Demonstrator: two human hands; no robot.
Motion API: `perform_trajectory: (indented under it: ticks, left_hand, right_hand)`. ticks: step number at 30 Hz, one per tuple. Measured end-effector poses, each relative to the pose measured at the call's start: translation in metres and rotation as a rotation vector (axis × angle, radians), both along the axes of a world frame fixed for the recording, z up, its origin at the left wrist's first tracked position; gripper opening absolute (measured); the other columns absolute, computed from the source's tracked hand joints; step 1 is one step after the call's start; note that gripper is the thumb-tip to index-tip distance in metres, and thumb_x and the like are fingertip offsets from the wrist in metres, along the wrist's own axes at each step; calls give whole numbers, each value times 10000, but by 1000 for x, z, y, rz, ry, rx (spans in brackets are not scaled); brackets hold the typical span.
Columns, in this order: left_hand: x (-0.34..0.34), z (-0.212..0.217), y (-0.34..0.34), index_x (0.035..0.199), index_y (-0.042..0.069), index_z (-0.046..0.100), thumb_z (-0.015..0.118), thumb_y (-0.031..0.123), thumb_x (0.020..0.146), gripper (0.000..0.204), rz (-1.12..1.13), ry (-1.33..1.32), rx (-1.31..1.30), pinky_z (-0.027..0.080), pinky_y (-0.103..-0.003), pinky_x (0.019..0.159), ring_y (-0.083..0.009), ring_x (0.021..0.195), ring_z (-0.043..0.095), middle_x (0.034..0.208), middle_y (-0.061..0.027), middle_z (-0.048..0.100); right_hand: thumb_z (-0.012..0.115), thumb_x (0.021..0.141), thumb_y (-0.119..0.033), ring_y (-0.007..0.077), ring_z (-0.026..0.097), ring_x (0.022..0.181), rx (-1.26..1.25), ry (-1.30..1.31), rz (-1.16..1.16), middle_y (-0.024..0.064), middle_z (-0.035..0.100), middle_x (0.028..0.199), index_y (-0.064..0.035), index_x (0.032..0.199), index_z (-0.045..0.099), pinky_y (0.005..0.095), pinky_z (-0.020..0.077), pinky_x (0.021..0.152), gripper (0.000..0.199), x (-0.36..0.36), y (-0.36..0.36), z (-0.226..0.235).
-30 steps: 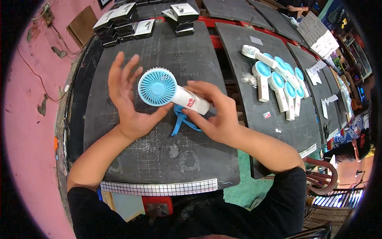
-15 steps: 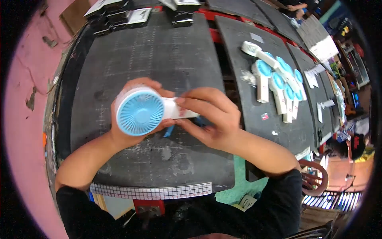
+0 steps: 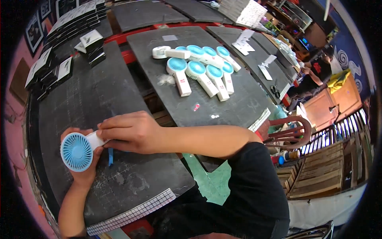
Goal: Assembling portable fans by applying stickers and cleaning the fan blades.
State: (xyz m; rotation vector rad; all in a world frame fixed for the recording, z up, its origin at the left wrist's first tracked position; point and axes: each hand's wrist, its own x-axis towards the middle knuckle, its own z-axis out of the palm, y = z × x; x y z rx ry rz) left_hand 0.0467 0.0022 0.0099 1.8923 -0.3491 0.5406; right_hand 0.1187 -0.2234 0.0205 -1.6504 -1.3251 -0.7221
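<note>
Lower left of the frame: handheld fan (image 3: 77, 150) with blue head cupped in left hand (image 3: 85, 175), white handle pinched in narrow right-hand (image 3: 129, 131) grip above dark surface (image 3: 131, 187); likely risk, dangling blue strap (image 3: 110, 156) snagging, twisting fan loose.

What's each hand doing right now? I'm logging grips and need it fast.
Left hand: closed around the head of the blue handheld fan.
Right hand: closed over the fan's white handle.
</note>
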Motion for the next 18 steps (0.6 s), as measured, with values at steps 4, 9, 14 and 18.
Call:
perform_trajectory:
  ticks: [4,9,14,18]
  left_hand:
    - [0,-6,-1,1347,31,401,849,173,819,707,-5,52,-97,440,-340,1007,-207,1086,597,1148,-102,625]
    - [1,-12,2,1373,20,405,839,132,827,706,-22,63,-155,451,-353,1015,-198,1145,582,1196,-105,593]
    - [2,-13,7,1390,15,397,822,143,849,699,-42,58,-120,443,-344,1019,-195,1150,573,1205,-100,596]
    - [0,-11,8,1394,7,401,801,165,877,673,-35,73,-78,437,-336,1019,-189,1148,571,1212,-96,606]
  right_hand:
    - [821,778,-132,271,735,954,14,-6,2,109,718,1079,-49,1040,718,365,616,778,294,0,-2,-3]
    - [823,779,-160,272,732,923,-2,9,-1,99,722,1082,-76,1050,715,364,609,733,304,0,-3,-5]
    - [824,771,-151,266,730,910,4,42,21,85,722,1083,-79,1050,710,358,604,732,309,-4,-4,1]
    - [833,758,-152,262,729,910,-23,92,4,73,726,1081,-81,1062,712,355,600,722,335,-6,-3,3]
